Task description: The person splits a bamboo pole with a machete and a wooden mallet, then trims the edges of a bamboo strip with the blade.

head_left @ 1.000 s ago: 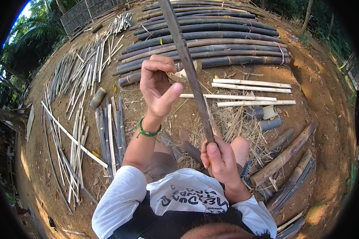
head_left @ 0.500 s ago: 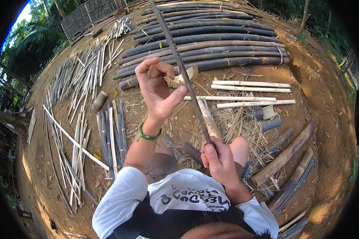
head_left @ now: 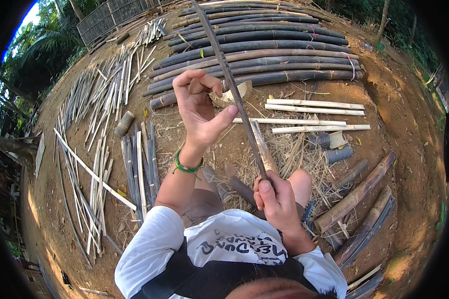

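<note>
My right hand (head_left: pixel 278 199) is closed round the lower end of a long, narrow dark strip (head_left: pixel 228 74). It looks like a blade seen edge-on, but its exact kind cannot be told. The strip slants up and left past the top of the picture. Beside its middle, my left hand (head_left: pixel 197 112) is raised with curved fingers and the thumb held apart; the thumb tip is at the strip's edge, and contact is unclear. A green cord bracelet (head_left: pixel 186 168) circles my left wrist. Beyond my right hand, a pale wooden piece (head_left: pixel 262 144) rests among shavings (head_left: pixel 297 154).
Long dark bamboo poles (head_left: pixel 279 47) lie in rows at the far side. Split strips (head_left: pixel 100 89) cover the ground on the left. Pale slats (head_left: pixel 314 104) and short bamboo sections (head_left: pixel 338 155) lie ahead right. Thicker bamboo pieces (head_left: pixel 356 194) lie near my right knee.
My left hand has shifted slightly right and down, and the dark strip's upper part has moved slightly right. My right hand keeps its grip.
</note>
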Demonstrator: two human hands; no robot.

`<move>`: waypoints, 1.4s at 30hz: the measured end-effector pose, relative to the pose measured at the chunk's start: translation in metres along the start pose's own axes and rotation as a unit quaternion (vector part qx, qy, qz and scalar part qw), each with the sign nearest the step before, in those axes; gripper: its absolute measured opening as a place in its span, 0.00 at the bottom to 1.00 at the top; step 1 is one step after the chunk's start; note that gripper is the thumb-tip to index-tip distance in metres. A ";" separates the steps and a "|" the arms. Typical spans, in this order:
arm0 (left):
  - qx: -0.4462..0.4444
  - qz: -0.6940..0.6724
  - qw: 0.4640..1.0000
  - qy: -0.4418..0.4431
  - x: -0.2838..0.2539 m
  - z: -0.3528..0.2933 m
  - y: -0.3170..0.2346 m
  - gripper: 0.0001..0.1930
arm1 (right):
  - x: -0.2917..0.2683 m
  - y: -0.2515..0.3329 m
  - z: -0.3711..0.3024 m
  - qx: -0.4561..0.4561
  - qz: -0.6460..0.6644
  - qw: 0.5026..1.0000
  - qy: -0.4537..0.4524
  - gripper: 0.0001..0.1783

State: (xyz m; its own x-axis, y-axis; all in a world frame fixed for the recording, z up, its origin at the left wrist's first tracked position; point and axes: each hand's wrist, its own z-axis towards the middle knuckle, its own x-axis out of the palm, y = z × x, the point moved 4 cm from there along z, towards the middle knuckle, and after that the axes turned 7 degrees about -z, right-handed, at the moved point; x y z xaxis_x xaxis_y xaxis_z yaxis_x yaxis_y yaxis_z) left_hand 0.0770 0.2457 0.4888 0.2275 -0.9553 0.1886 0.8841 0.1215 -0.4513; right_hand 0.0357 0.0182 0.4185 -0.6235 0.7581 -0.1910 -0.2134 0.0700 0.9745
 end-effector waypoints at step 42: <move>-0.003 -0.003 1.000 -0.009 -0.003 0.002 -0.003 0.41 | -0.004 0.004 -0.004 0.020 -0.009 1.000 0.020 0.24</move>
State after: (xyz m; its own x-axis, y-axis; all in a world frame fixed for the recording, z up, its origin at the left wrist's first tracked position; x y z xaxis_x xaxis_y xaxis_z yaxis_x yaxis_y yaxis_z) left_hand 0.0740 0.2487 0.4910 0.2290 -0.9511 0.2073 0.8829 0.1133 -0.4557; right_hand 0.0342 0.0133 0.4230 -0.6503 0.7296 -0.2118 -0.1944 0.1097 0.9748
